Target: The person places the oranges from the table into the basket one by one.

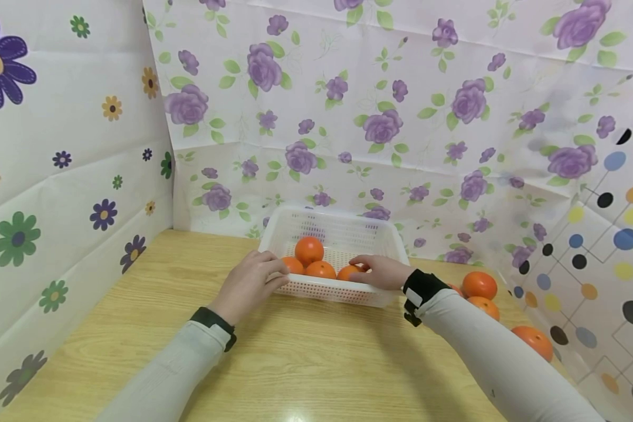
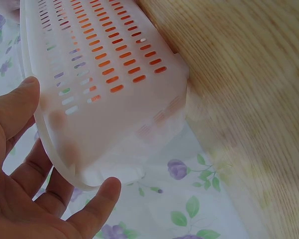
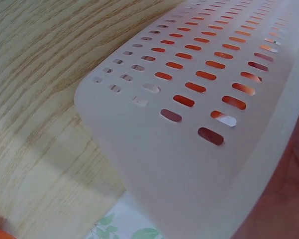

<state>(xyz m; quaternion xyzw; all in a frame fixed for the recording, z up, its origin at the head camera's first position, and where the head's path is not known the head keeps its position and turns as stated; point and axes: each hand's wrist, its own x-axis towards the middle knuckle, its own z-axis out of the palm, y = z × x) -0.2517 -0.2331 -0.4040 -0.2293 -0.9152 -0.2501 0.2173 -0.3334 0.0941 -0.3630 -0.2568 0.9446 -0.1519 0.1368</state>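
A white perforated plastic basket [image 1: 343,291] stands on the table, holding several oranges: one at the back [image 1: 309,250] and a row along the front wall, with one orange [image 1: 320,269] mid-row. My left hand [image 1: 250,283] holds the basket's front left corner. In the left wrist view its thumb [image 2: 20,107] lies at the rim and the other fingers reach round the corner. My right hand [image 1: 382,272] reaches over the front right rim, fingers curled on an orange [image 1: 350,272] inside. The basket wall hides most of that hand in the right wrist view.
On the wooden table [image 1: 295,363], more oranges lie at the right beside my right forearm, among them one upper orange [image 1: 479,285] and one nearer orange [image 1: 533,342]. A floral cloth [image 1: 337,170] hangs right behind the basket, with patterned cloths at both sides.
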